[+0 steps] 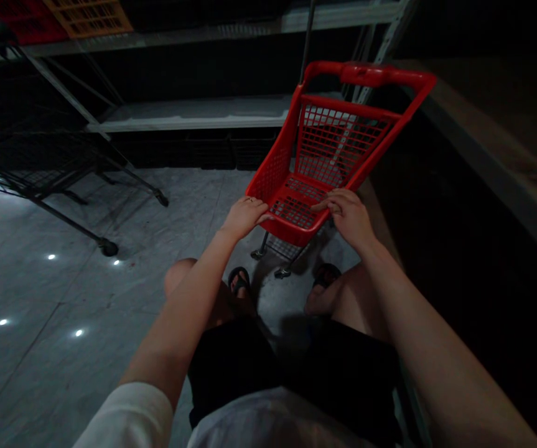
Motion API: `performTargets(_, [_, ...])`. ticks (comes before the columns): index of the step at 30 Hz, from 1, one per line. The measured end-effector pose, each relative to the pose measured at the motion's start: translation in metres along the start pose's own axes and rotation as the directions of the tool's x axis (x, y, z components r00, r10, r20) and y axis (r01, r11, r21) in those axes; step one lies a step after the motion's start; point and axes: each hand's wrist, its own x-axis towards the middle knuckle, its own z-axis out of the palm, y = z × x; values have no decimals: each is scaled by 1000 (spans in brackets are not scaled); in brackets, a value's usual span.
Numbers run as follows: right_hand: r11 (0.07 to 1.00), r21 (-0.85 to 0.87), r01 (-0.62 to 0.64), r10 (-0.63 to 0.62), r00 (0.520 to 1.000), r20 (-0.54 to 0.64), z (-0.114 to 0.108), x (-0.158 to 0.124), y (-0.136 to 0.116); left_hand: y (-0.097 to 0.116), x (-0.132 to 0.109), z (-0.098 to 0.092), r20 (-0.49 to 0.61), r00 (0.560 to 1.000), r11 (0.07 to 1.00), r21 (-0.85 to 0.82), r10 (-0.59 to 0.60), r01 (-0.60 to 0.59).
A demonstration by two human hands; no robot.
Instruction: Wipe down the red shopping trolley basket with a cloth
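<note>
Resting my left hand (244, 218) with its fingers extended on the near rim of the red plastic shopping cart (272, 180), I curl my right hand (350, 218) over the same rim, its fingers (328, 202) hooked into the basket. The cart stands just ahead of my knees, between both hands, its small wheels (282, 272) on the grey floor (63, 348) near my sandals (239, 280). Beyond its red handle (371, 74) runs white metal shelving (188, 115); dark wire carts (39, 180) stand to the left.
</note>
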Motion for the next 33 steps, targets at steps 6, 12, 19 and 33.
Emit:
performTargets(6, [1000, -5, 12, -12, 1000, 10, 4, -40, -45, 23, -10, 11, -74, 996, 998, -36, -48, 45])
performTargets(12, [985, 97, 146, -160, 974, 160, -26, -76, -35, 48, -22, 9, -94, 995, 997, -65, -42, 36])
performTargets(19, [998, 26, 59, -60, 998, 26, -52, -44, 28, 81, -24, 8, -76, 997, 995, -96, 2, -9])
performTargets(33, [1000, -10, -10, 10, 1000, -5, -23, 17, 26, 77, -64, 4, -77, 993, 978, -194, -94, 77])
